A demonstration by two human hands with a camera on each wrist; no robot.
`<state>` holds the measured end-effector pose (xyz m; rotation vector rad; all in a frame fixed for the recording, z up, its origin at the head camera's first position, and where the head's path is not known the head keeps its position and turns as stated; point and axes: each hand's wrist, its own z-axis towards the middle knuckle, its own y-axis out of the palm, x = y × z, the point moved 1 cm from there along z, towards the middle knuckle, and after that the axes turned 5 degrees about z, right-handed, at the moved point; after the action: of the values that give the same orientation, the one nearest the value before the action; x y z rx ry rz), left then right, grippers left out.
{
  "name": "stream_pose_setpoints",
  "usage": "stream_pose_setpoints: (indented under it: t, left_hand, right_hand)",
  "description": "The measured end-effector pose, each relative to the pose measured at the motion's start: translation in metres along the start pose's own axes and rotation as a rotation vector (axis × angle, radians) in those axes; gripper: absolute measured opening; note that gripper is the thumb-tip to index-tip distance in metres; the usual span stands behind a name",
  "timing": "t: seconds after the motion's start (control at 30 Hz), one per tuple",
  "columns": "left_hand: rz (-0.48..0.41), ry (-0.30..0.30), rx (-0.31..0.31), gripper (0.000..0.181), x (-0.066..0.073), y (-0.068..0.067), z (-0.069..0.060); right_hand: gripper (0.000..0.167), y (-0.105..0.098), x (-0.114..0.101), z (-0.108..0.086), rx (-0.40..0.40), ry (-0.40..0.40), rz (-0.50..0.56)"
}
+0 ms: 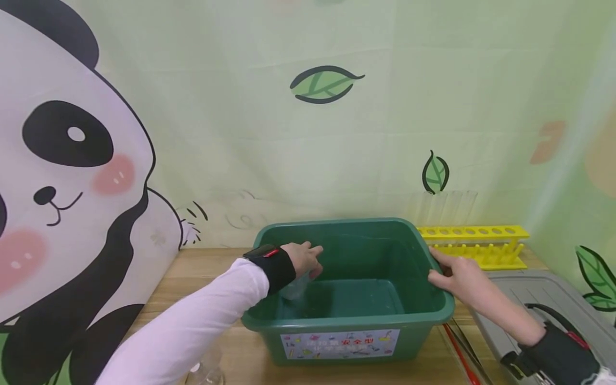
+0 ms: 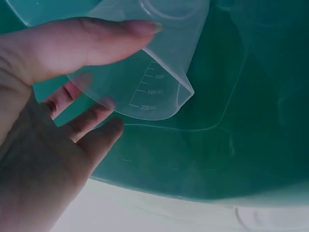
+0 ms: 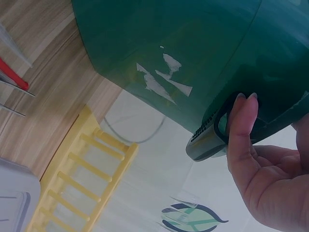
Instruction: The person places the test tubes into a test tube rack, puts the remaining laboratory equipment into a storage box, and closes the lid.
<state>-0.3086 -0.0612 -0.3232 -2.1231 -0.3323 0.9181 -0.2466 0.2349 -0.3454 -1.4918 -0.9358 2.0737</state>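
A deep green plastic bin (image 1: 347, 321) stands on the table, with a printed label on its front. My left hand (image 1: 302, 258) reaches into its left side, over a clear plastic beaker (image 1: 294, 289). In the left wrist view the beaker (image 2: 159, 96) shows a spout and graduation marks. The thumb of the left hand (image 2: 53, 116) passes over it and the other fingers spread by its rim, loosely extended; firm contact cannot be made out. My right hand (image 1: 464, 278) grips the bin's right rim, its fingers curled under the lip and handle in the right wrist view.
Behind the right hand stands a yellow rack (image 1: 474, 232) with several clear test tubes (image 1: 447, 208). A grey lid (image 1: 520, 291) lies at the right. A red-tipped rod (image 1: 459, 350) and thin metal tools lie beside the bin. Clear glassware (image 1: 207, 371) stands at the front left.
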Motion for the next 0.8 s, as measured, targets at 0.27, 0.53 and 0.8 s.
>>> stream_pose_setpoints:
  t: [0.27, 0.53, 0.8]
  left_hand:
    - [0.054, 0.013, -0.073, 0.036, 0.002, -0.003, 0.005]
    - [0.134, 0.012, -0.088, 0.031, 0.005, 0.016, 0.029]
    - [0.205, -0.016, -0.097, 0.046, 0.006, 0.036, 0.051]
  right_hand:
    - [0.057, -0.001, 0.001, -0.001, -0.003, 0.025, 0.012]
    - [0.057, 0.001, 0.001, -0.001, 0.008, 0.024, 0.003]
    - [0.056, 0.001, 0.000, 0.000, 0.000, 0.033, 0.000]
